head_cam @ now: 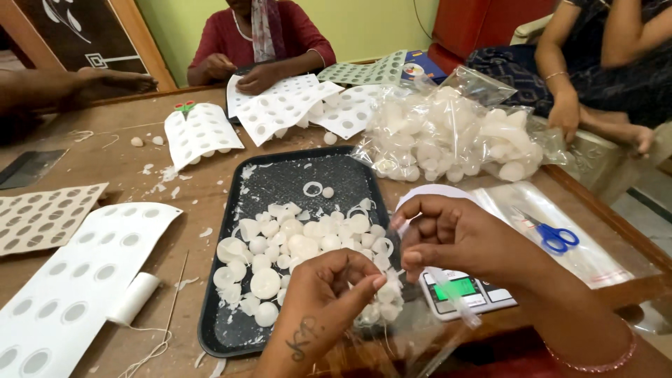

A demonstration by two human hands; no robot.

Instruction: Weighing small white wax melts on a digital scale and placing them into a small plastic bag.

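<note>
In the head view, the left hand (329,290) is at the near middle, just over the near right corner of a black tray (231,329). Its thumb and fingers are pinched together on small white pieces (381,294) and, it seems, on the edge of a clear bag (420,329) that hangs between the two hands. The right hand (448,234) is just to the right and a little farther, fingers curled and closed on the top of the same bag – what else it holds inside the fingers I cannot tell.

The tray lies on a wooden worktop (196,189) and carries a heap of white discs (294,241) and one white ring (312,188) at its far part. Under the right hand there is a small scale (465,294) with a green screen. Right of it, blue scissors (556,236) lie on a flat plastic sheet (595,259). Farther away sits a big clear sack (455,133) full of white pieces.

At the near left lie white sheets with round holes (70,294), a white thread spool (133,299) and a thin stick (176,294). More holed sheets (280,108) lie at the far side, where another person's hand (259,78) rests on them. A second person sits at the far right – one hand (563,112) hangs near the sack.
</note>
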